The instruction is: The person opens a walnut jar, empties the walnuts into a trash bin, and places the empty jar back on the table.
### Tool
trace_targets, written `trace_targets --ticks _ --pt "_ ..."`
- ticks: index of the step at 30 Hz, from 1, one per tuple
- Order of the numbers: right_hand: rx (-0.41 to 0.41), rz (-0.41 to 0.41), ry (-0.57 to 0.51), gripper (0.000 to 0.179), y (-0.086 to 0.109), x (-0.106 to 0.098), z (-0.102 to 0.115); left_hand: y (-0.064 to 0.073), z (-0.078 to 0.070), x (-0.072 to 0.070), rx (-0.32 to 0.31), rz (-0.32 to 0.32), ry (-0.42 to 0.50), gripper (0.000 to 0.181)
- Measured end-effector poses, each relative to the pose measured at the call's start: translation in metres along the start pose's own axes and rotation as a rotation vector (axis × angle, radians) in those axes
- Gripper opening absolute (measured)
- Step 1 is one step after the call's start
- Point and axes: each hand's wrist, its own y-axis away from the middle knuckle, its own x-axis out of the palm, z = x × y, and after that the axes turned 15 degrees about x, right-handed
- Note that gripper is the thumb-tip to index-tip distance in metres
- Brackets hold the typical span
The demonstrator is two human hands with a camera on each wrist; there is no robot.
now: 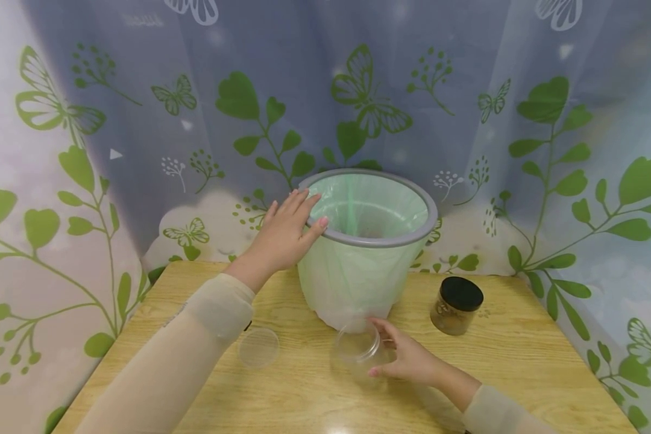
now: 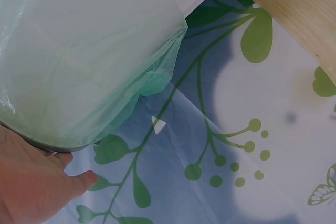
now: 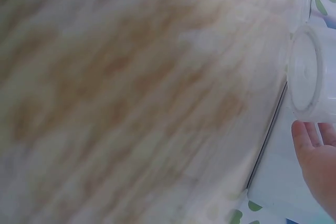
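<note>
A bin (image 1: 358, 271) with a grey rim and a pale green liner bag stands at the back of the table. My left hand (image 1: 287, 232) rests on the left side of its rim with fingers extended; the left wrist view shows this hand (image 2: 37, 182) beside the green bag (image 2: 94, 66). In front of the bin, my right hand (image 1: 412, 358) holds a clear plastic jar (image 1: 356, 346) between thumb and fingers. Its round end (image 3: 306, 72) shows at the edge of the right wrist view, above the fingertips (image 3: 302, 135). A clear round disc, like a lid (image 1: 258, 348), lies below my left forearm.
A jar with a black lid (image 1: 457, 305) stands on the wooden table (image 1: 304, 398), right of the bin. Behind the table hangs a curtain (image 1: 314, 78) printed with green leaves and butterflies, close to the bin's back.
</note>
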Motion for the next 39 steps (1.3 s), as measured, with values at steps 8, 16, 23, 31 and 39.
trace_targets --ticks 8,16,23,31,39 --pt "-0.002 -0.008 -0.01 0.1 -0.001 -0.004 -0.006 0.0 0.001 0.001 0.005 -0.01 -0.004 0.071" --pt "0.022 0.022 -0.005 0.102 -0.002 -0.01 -0.006 0.0 0.001 0.001 0.005 -0.009 -0.003 0.072" --pt "0.029 0.055 -0.016 0.103 -0.003 -0.012 -0.005 0.0 0.002 0.001 0.008 -0.004 -0.001 0.072" --pt "0.045 0.064 -0.016 0.103 -0.004 -0.01 -0.005 0.0 0.001 0.001 0.01 0.0 -0.014 0.073" --pt "0.038 0.074 -0.023 0.101 -0.006 -0.007 -0.004 0.0 0.001 0.001 0.005 -0.005 -0.006 0.072"
